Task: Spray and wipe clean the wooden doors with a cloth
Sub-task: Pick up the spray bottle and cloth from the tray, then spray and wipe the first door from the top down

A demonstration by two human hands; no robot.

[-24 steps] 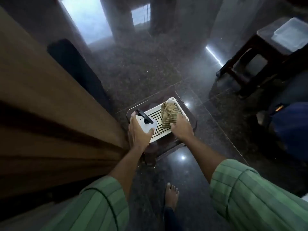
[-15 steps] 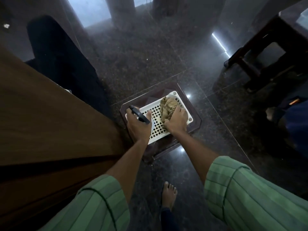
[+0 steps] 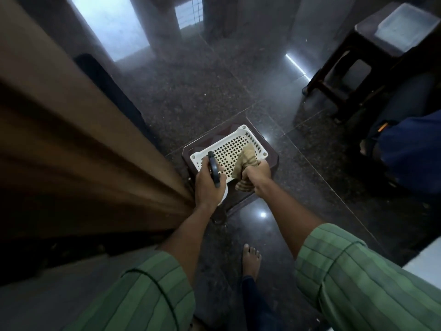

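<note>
The left hand (image 3: 207,187) grips a spray bottle (image 3: 216,174) by its black head, over the near left corner of a white basket (image 3: 243,132) on a dark stool (image 3: 272,163). The right hand (image 3: 259,176) holds a bunched tan cloth (image 3: 245,158) at the basket's near right edge. The wooden door (image 3: 71,151) stands just left.

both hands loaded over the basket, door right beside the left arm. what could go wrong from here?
1. The cloth is bunched in the right hand with a tail hanging; it may snag the white basket and tip it off the stool.
2. The spray bottle in the left hand sits close to the wooden door edge and could knock it.
3. Glossy floor, bare foot: overspray could make it slippery.
</note>
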